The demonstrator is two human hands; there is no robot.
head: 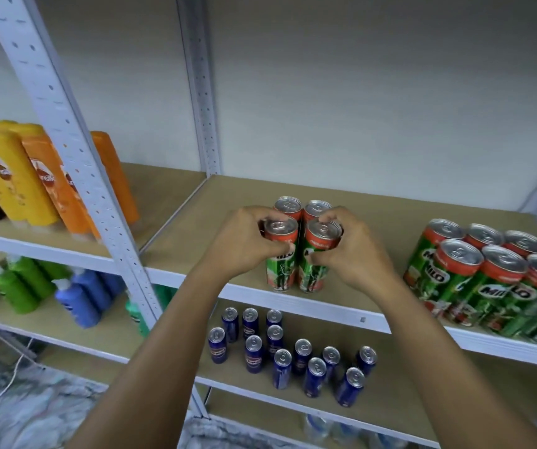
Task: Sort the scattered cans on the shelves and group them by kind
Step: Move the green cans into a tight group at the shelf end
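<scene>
Green and red Milo cans stand in a tight cluster near the front edge of the upper shelf (196, 222). My left hand (244, 244) is wrapped round the front left Milo can (278, 273). My right hand (349, 247) grips the front right Milo can (312, 273). Two more Milo cans (303, 207) stand right behind them, touching. A larger group of Milo cans (487, 280) stands at the right end of the same shelf. Several slim blue cans (293, 351) stand scattered on the shelf below.
Yellow and orange bottles (34, 179) line the neighbouring shelf unit at the left, with green and blue bottles (50, 293) one level down. A perforated white upright (76, 150) slants across the left. Bare shelf board lies between the two Milo groups (380, 241).
</scene>
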